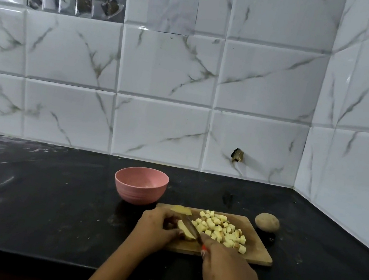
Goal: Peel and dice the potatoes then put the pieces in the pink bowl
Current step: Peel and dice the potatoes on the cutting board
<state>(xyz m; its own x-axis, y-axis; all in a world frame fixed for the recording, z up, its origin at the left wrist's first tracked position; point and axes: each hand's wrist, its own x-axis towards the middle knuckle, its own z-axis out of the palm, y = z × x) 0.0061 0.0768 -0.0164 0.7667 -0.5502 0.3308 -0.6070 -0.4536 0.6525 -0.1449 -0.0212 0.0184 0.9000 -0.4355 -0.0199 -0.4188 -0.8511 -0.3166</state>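
Potato piece (185, 230) sitting on cutting board (255, 251), left hand (156, 225) curling over it; right hand (228, 271) gripping knife (193, 228), blade resting against it.

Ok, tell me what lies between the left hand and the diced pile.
Head view: the potato piece held by the left hand, then the knife.

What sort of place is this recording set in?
Most likely a home kitchen: a black countertop backed by white marble-pattern wall tiles, a wooden cutting board with diced potato on it, and a pink bowl by the board.
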